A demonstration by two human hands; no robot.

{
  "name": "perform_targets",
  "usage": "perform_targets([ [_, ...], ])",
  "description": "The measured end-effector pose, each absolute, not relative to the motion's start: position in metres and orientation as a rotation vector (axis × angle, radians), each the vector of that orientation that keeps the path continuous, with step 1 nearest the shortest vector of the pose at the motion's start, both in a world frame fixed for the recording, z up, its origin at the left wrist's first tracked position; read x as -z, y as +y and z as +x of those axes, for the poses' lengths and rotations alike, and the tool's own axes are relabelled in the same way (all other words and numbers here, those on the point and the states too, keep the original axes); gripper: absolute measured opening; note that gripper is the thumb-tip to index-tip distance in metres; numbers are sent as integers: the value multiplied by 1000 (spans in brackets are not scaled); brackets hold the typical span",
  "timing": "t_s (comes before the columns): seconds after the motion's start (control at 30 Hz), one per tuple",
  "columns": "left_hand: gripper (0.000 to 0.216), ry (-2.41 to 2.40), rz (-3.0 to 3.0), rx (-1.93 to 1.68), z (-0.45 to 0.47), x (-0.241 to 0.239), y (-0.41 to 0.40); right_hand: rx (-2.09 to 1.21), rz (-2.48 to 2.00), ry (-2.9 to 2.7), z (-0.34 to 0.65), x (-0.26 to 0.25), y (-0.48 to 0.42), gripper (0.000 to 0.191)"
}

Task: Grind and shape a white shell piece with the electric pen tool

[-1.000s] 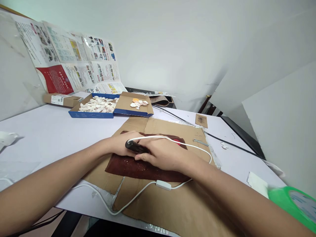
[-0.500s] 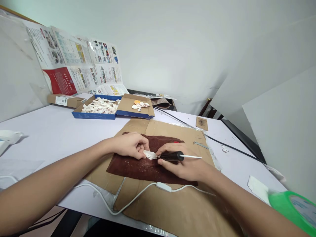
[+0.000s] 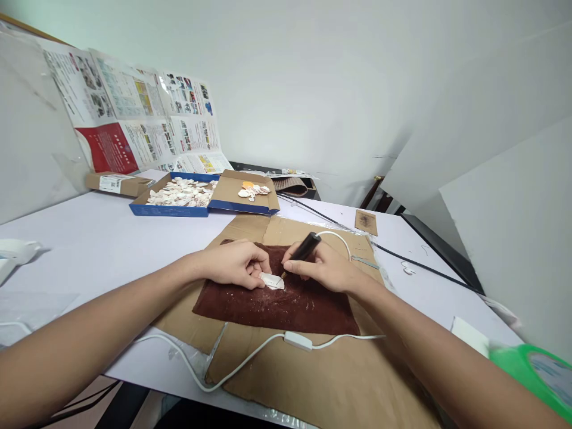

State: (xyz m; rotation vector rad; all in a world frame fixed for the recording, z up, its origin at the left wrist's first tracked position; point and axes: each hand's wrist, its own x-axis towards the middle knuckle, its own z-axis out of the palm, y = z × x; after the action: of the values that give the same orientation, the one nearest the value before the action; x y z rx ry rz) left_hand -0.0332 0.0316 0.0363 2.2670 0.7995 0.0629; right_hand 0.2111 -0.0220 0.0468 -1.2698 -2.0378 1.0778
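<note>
My left hand (image 3: 241,263) pinches one end of a small flat white piece (image 3: 273,281) against a dark brown cloth (image 3: 263,310). A line of tiny marks shows on the piece. My right hand (image 3: 322,265) grips a black-handled electric engraving pen (image 3: 306,246), its handle tilted up and to the right. The pen's thin tip is at the right part of the white piece; whether it touches cannot be made out. Pale dust and crumbs lie on the cloth around it. From the pen's top a white cord (image 3: 338,236) curves behind my right hand.
Cardboard (image 3: 250,357) lies under the cloth. An inline switch (image 3: 298,341) sits on the cord in front. Behind stands a blue box (image 3: 172,210) of white pieces, several more on its open lid (image 3: 226,193). Green tape (image 3: 513,366) is at right, metal tweezers (image 3: 365,262) beside my right hand.
My right hand has turned the pen from nearly level to steeply tilted, its handle end rising up and left. My left hand and the white piece have stayed about where they were.
</note>
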Motion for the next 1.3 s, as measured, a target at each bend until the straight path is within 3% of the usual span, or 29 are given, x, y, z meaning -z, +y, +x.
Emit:
perform_targets([
  [0.27, 10, 794, 2308, -80, -34, -34, 32, -1015, -1159, -2204, 188, -55, -5, 15],
  [0.5, 21, 793, 2339, -92, -35, -27, 37, -1006, -1161, -2302, 178, -55, 3, 13],
  [0.7, 14, 806, 2289, -52, -35, -33, 34, -1128, -1139, -2213, 181, -55, 6, 11],
  [0.87, 26, 809, 2260, -57, -34, -35, 32, -1231, -1152, -2125, 189, -54, 3, 10],
  [1.3, 21, 808, 2248, -65, -35, -32, 34, -1155, -1223, -2041, 214, -47, -20, 21],
])
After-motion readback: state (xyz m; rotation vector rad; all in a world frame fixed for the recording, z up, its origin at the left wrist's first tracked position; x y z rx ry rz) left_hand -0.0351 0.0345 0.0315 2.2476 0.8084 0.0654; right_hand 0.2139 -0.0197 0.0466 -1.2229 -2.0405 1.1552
